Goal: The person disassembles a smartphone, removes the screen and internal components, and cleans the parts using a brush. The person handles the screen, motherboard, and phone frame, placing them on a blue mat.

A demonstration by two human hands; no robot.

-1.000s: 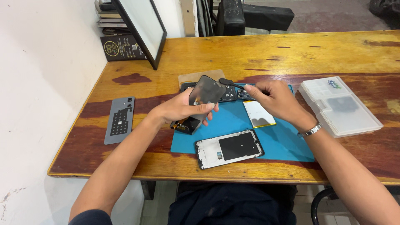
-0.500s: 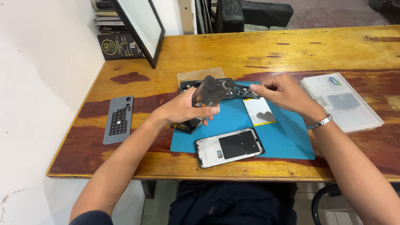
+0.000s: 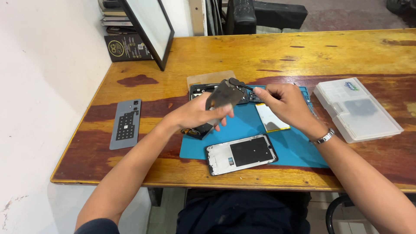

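The fingers [image 3: 223, 113] of the left hand [image 3: 195, 113] close around the lower edge of a thin, dark grey, glossy rectangular panel [image 3: 223, 93], tilting it up off the surface so its face meets the right hand [image 3: 284, 102], whose fingers pinch a slim black tool [image 3: 239, 83] with its tip at the panel's top corner. Beneath them a blue rectangular work mat [image 3: 299, 149] keeps loose parts together: a white-rimmed phone frame with a black centre [image 3: 241, 153] and a white-and-yellow flat rectangle [image 3: 271, 118], while a clear plastic compartment box [image 3: 356, 109] and a grey phone back cover [image 3: 125, 123] lie aside on the worn wooden surface [image 3: 268, 52].
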